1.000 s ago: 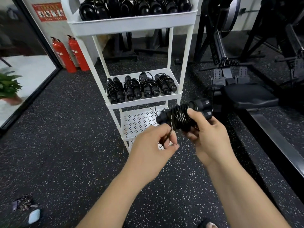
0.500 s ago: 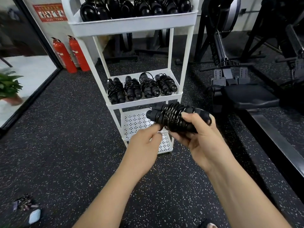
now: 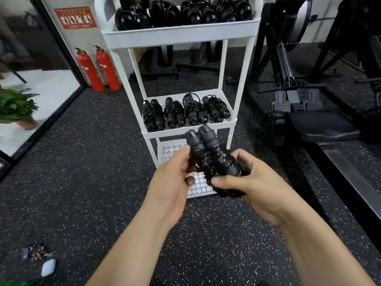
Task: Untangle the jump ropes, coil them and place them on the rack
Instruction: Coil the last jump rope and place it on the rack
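Although coiled tight round its paired handles, not yet shelved: jump rope held in front of the rack, left hand gripping its side, right hand curled round its lower end. Top and middle shelves already carrying coiled ropes. Likely left: setting this one down.

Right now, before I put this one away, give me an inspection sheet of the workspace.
Surface: dark speckled floor.
Job's things: coiled jump rope held in front of the white rack; four bundles on the middle shelf; more bundles on the top shelf.
Clutter: small odds and ends on the floor, lower left, too blurred to identify.
Hands: left hand and right hand both grip the coiled jump rope.
Cables: nothing seen.
Surroundings: two fire extinguishers, potted plant, rowing machine.
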`<action>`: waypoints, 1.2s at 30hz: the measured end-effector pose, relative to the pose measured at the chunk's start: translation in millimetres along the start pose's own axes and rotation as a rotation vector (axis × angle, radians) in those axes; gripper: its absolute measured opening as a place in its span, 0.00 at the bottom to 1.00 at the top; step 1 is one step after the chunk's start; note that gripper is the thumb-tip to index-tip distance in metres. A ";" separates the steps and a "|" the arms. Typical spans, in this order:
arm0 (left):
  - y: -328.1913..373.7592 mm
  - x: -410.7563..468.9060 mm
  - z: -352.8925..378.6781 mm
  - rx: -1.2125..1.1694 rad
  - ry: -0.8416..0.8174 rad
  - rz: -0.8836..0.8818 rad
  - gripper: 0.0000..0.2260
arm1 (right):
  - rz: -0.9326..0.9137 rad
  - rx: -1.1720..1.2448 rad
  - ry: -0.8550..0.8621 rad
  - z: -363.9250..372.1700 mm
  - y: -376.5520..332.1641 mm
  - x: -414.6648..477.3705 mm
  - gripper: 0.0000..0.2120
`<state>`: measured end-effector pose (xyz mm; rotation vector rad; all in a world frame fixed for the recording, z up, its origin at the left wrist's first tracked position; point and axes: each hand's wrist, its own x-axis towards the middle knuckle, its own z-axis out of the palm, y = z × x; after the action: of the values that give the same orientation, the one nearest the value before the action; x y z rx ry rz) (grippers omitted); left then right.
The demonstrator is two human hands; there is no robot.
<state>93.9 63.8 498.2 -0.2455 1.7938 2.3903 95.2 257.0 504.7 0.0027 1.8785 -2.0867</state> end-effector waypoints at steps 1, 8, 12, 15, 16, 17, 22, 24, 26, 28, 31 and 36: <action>-0.8 -0.1 1.3 0.041 0.000 0.026 0.16 | -0.010 -0.102 0.004 3.0 2.7 -0.5 0.25; 3.5 -3.5 7.1 -0.006 0.018 0.047 0.15 | -0.033 -0.097 -0.004 15.4 3.2 -2.2 0.32; 8.0 -2.2 3.4 0.087 0.067 0.218 0.16 | -0.048 0.016 -0.056 15.5 -0.5 -5.9 0.31; 13.2 -2.0 -0.8 0.228 0.148 0.372 0.15 | -0.064 0.088 -0.077 12.9 -4.1 -5.9 0.28; 12.6 -1.0 -2.3 0.260 0.148 0.397 0.15 | -0.071 0.103 -0.072 11.9 -4.8 -5.4 0.28; 11.4 -0.2 -3.4 0.292 0.145 0.417 0.14 | -0.079 0.113 -0.065 11.7 -5.1 -5.3 0.27; 12.8 -0.1 -1.3 0.113 0.142 0.258 0.10 | -0.095 0.066 -0.038 15.5 -2.2 -7.0 0.28; 13.0 1.0 -4.5 -0.013 0.068 0.056 0.13 | -0.098 -0.087 -0.024 14.5 -3.1 -8.4 0.28; 11.3 7.5 -15.0 -0.110 0.016 -0.135 0.16 | -0.080 -0.209 -0.037 12.1 -5.4 -9.7 0.28; 8.5 14.9 -26.5 -0.132 -0.034 -0.287 0.21 | -0.040 -0.275 -0.093 10.5 -8.7 -12.4 0.29; 8.0 17.6 -31.8 -0.004 -0.086 -0.385 0.26 | 0.011 -0.380 -0.167 9.8 -12.1 -15.7 0.28; 3.8 15.1 -24.4 0.115 -0.035 -0.269 0.26 | 0.064 -0.338 -0.178 8.1 -8.7 -10.8 0.26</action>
<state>79.5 39.6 491.8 -0.4008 1.7503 2.0891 105.0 252.4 516.6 -0.1925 2.0630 -1.6470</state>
